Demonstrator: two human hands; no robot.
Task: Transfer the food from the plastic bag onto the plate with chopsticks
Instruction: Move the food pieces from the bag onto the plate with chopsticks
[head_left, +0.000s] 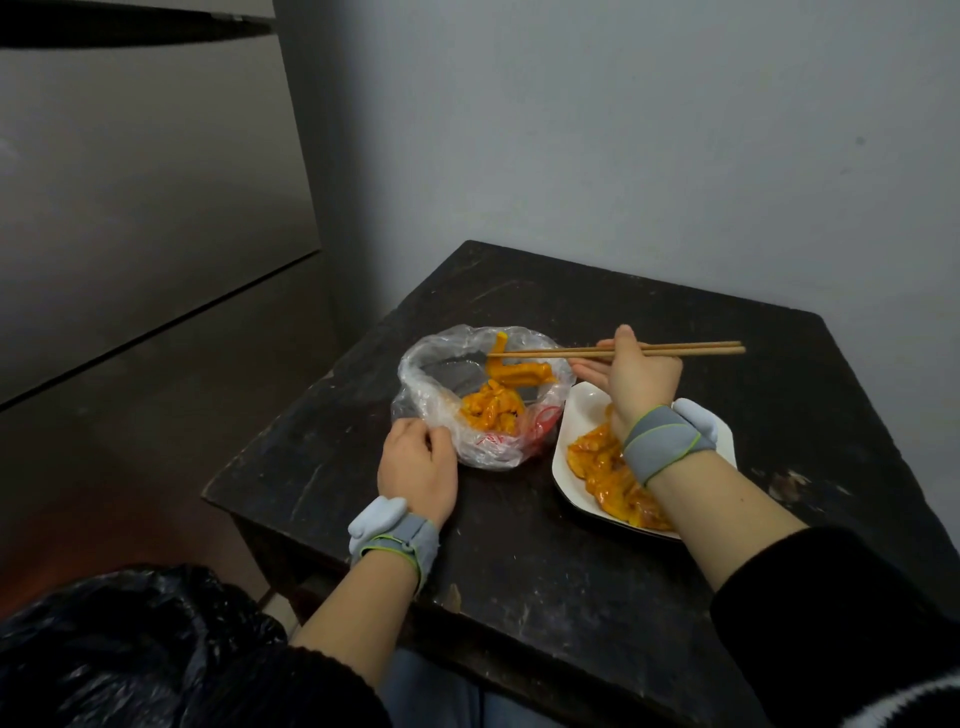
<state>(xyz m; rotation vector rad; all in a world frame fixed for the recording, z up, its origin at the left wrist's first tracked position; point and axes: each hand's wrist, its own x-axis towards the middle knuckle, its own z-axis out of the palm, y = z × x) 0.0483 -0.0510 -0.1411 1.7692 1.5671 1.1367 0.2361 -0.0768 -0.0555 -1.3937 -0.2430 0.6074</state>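
A clear plastic bag (441, 384) lies open on the dark table, with orange sauced food (491, 410) heaped inside. My left hand (418, 465) pinches the bag's near-left rim. My right hand (631, 376) holds wooden chopsticks (691, 349) level, tips pointing left over the bag. The tips pinch a long orange piece (514, 370) lifted above the heap. A white plate (576, 415) sits to the right of the bag with more orange food (597, 457) on it, partly hidden under my right wrist.
The small dark wooden table (545, 561) stands in a corner against a grey wall. A grey cabinet face (145, 208) rises at the left. A black plastic bag (119, 639) lies at the lower left, off the table.
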